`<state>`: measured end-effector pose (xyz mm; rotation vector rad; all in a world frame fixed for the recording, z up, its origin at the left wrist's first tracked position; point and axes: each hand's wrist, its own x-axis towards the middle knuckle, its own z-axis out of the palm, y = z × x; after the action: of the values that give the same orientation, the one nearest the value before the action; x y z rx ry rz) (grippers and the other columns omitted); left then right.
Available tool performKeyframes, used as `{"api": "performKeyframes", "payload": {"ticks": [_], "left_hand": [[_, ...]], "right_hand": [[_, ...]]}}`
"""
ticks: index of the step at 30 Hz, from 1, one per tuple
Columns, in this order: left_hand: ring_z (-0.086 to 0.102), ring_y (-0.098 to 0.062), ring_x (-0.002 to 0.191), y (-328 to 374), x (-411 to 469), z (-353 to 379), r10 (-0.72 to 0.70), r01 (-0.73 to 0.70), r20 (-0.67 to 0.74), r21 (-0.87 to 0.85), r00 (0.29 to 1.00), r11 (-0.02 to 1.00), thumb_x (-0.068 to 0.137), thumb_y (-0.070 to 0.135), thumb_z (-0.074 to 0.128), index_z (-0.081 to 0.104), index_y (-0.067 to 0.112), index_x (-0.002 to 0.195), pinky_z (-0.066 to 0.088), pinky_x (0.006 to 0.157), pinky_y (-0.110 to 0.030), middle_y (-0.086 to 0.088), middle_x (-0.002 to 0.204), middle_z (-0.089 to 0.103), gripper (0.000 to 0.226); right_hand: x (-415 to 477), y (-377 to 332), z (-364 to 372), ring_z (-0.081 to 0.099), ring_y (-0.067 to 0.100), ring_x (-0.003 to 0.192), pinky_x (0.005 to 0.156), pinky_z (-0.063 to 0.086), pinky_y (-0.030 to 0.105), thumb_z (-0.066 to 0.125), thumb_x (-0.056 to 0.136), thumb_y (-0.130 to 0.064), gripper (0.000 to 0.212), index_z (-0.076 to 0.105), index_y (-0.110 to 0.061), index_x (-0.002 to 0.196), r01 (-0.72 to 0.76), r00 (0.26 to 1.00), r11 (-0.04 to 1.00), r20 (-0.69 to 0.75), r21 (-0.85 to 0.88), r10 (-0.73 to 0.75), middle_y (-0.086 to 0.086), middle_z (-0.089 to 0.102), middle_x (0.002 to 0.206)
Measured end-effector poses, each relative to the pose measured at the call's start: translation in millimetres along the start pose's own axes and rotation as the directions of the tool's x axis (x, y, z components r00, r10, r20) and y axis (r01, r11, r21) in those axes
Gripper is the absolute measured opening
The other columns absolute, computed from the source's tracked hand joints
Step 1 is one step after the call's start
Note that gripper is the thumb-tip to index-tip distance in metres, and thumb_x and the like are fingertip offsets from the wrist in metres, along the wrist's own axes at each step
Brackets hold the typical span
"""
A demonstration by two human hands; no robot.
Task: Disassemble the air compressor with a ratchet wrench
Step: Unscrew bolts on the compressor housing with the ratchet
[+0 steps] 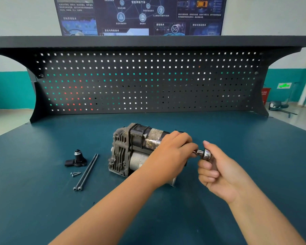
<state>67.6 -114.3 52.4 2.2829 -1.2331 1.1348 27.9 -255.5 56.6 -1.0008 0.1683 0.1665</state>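
The air compressor is laid mid-table before the pegboard, with two long bolts, two small screws and a removed fitting placed to its left, and the ratchet wrench held at its right end.

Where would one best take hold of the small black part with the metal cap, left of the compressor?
Probably by the upright neck of the small black part, just under its metal cap, coming from above. The neck stands up from a flat base on the bench top with open room around it; the long bolts lie apart to its right.
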Motion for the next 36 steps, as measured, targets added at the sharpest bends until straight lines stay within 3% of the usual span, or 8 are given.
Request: {"api": "performKeyframes", "payload": {"ticks": [14,21,28,31,36], "left_hand": [[0.051,-0.027,0.068,-3.0,3.4,-2.7,0.025,-0.024,0.021,-0.028,0.999,0.999,0.071,-0.013,0.07,0.07,0.0,0.086,0.046,0.06,-0.034,-0.011,0.08,0.061,0.019],[0.051,-0.026,0.07,-5.5,2.5,-1.2,0.029,-0.029,0.045,-0.011,0.999,1.0,0.067,-0.014,0.072,0.07,0.002,0.086,0.046,0.061,-0.031,-0.009,0.081,0.06,0.025],[0.054,-0.031,0.075,-4.2,1.6,0.2,-0.014,0.013,-0.013,-0.034,1.0,0.999,0.075,-0.002,0.073,0.073,0.006,0.085,0.049,0.066,-0.036,-0.013,0.088,0.061,0.013],[0.055,-0.033,0.075,-3.7,2.2,-0.3,-0.007,0.007,-0.012,-0.041,1.0,0.999,0.077,0.002,0.07,0.073,0.004,0.085,0.05,0.065,-0.039,-0.013,0.087,0.062,0.008],[0.055,-0.032,0.076,-2.9,-0.7,-1.7,-0.023,0.023,0.005,-0.062,1.0,0.998,0.081,0.005,0.07,0.072,0.004,0.086,0.049,0.066,-0.04,-0.013,0.089,0.062,0.006]], "right_hand": [[-5.0,-0.2,3.1,0.022,0.006,0.027,0.029,0.02,0.013,0.053,0.091,-0.034,0.028,0.043,-0.013,0.077,0.03,0.999,1.0,-0.025,0.003,-0.03,-0.002,0.033,0.039],[-3.2,-2.3,0.6,0.023,0.005,0.025,0.027,0.021,0.013,0.054,0.09,-0.037,0.026,0.045,-0.014,0.085,-0.089,0.996,0.995,0.008,0.055,0.089,-0.004,0.034,0.038],[-4.9,-7.3,2.9,0.039,0.005,0.025,0.026,0.031,0.012,0.057,0.088,-0.041,0.044,0.051,-0.011,0.056,-0.231,0.973,0.923,0.045,0.308,0.228,-0.003,0.044,0.041],[-4.8,-8.5,3.1,0.043,0.005,0.027,0.028,0.034,0.012,0.054,0.089,-0.039,0.056,0.055,-0.004,0.046,-0.23,0.973,0.918,0.061,0.324,0.223,-0.002,0.047,0.042],[-5.1,-5.1,0.2,0.041,0.007,0.029,0.03,0.035,0.013,0.053,0.091,-0.037,0.033,0.053,-0.007,0.076,-0.164,0.986,0.982,0.052,0.098,0.16,0.001,0.047,0.045]]}}
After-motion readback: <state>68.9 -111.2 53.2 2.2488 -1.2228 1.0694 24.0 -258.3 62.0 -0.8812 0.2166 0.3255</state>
